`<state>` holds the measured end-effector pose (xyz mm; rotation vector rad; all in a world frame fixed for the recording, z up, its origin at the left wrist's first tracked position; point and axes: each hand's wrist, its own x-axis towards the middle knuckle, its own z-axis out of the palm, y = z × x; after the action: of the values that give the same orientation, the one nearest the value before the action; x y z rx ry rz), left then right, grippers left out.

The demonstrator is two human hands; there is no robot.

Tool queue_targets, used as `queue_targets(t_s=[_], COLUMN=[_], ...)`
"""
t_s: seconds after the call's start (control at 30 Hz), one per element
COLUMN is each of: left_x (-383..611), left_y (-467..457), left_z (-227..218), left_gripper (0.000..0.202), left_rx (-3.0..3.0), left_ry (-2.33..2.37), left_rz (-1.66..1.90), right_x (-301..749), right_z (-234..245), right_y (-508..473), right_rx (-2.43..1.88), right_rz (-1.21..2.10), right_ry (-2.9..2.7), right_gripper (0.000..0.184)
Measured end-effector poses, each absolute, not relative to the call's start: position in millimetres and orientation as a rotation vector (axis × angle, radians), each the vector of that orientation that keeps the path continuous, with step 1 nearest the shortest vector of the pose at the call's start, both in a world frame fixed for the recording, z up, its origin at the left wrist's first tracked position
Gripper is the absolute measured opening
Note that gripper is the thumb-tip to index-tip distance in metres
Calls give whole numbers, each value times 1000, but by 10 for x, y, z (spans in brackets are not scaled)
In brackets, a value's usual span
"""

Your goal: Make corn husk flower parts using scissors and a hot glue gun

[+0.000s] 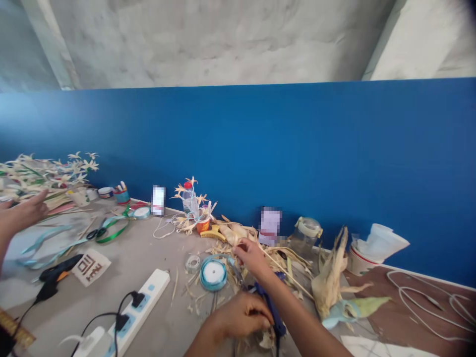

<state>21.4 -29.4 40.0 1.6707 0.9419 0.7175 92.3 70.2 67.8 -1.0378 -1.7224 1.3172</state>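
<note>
My right hand [252,256] reaches over a pile of dried husk pieces [230,232], its thumb and fingers pinched together beside the pale husk. What sits between the fingertips is too small to tell. Nearer to me, my left hand [241,313] is curled, with its fingers bent inward; anything inside is hidden. Just right of it lies a blue glue gun [277,317], partly behind my right forearm. A roll of light blue ribbon [213,273] and a small roll of clear tape [192,264] lie left of my hands, among husk scraps.
A white power strip [143,302] with plugs lies at front left. Along the blue partition [238,148] stand a lidded jar [305,235], paper cups [362,258] and a bottle with husk flowers [189,198]. At far left, another person's hand [28,213] is near white flowers [48,168].
</note>
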Motion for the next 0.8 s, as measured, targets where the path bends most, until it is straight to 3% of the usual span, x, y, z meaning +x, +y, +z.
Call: queue_targets(t_s=[0.17,0.3,0.8], left_x=[161,138,181], left_y=[-324,-338,-370], left_z=[468,471,574], left_gripper=[51,59,46], left_rx=[1741,1631,1479], left_ry=[709,750,830], left_rz=[545,494,495], right_x=[535,363,357], right_z=[411,267,219], right_y=[751,748,722], right_rx=[-1053,-1097,-1145], right_rz=[1342,1251,949], right_ry=[-1873,-1991,-2216], right_gripper=[8,9,11])
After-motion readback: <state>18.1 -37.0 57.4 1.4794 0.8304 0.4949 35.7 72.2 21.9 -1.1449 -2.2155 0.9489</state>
